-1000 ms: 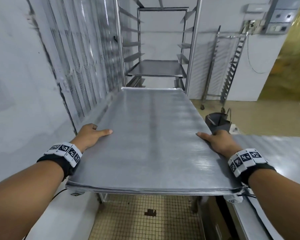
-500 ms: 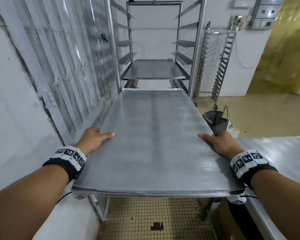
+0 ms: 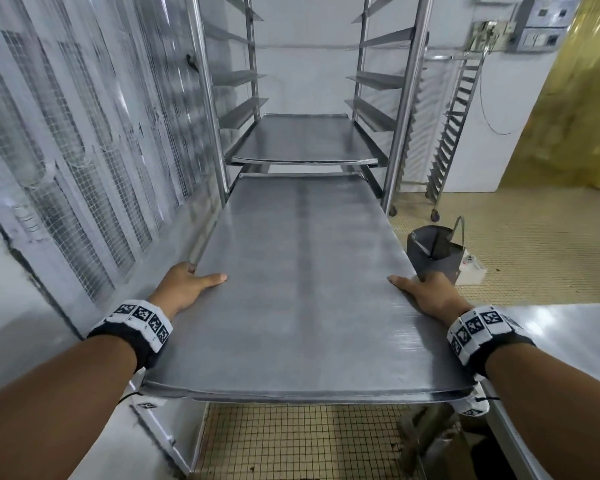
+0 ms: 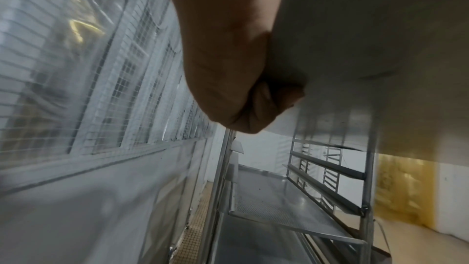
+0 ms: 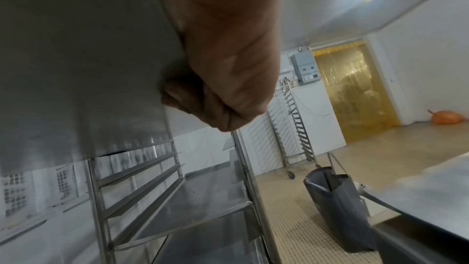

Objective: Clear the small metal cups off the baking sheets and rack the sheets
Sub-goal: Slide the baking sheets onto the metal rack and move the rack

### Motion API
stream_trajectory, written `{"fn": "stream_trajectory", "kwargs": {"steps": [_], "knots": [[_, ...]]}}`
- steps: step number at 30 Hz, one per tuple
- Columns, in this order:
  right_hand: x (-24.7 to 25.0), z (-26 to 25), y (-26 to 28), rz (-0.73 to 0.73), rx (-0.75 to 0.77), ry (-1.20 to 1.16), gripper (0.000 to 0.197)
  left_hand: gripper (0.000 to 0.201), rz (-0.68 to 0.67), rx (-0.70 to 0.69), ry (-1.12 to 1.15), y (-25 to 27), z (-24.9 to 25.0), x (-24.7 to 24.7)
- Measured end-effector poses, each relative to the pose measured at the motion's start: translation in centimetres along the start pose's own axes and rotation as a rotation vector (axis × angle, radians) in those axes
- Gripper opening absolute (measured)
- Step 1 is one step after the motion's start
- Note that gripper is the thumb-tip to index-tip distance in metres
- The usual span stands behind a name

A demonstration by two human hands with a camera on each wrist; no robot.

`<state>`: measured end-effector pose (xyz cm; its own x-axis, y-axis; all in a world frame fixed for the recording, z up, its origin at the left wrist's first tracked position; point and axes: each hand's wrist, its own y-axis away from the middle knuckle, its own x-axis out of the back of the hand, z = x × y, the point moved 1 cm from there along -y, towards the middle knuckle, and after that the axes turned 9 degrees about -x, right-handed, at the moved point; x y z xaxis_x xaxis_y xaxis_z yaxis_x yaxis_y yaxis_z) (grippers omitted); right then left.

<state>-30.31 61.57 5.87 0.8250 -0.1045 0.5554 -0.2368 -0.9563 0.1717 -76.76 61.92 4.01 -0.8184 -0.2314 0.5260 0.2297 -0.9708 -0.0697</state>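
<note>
Left hand (image 3: pixel 184 285) and right hand (image 3: pixel 426 292) each clamp a long edge of the sheet (image 3: pixel 302 289) — stiff, slick, likely light but unwieldy.

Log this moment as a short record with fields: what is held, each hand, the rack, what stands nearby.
held item: baking sheet, bare, no cups on it
left hand: grips the sheet's left edge, thumb on top, fingers curled under
right hand: grips the sheet's right edge the same way
rack: straight ahead, the sheet's far end at its front posts
racked sheet: already on the rails, just above the held sheet's far end
nearby: dark bag on the floor to the right; second rack by the back wall
</note>
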Motion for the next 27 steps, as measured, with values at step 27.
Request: {"fn": "stream_trajectory", "kwargs": {"steps": [27], "knots": [[-3.2, -0.5, -21.7, -0.006, 0.061, -0.077, 0.046, 0.022, 0.022, -0.056, 0.091, -17.2, 0.5, -6.8]]}}
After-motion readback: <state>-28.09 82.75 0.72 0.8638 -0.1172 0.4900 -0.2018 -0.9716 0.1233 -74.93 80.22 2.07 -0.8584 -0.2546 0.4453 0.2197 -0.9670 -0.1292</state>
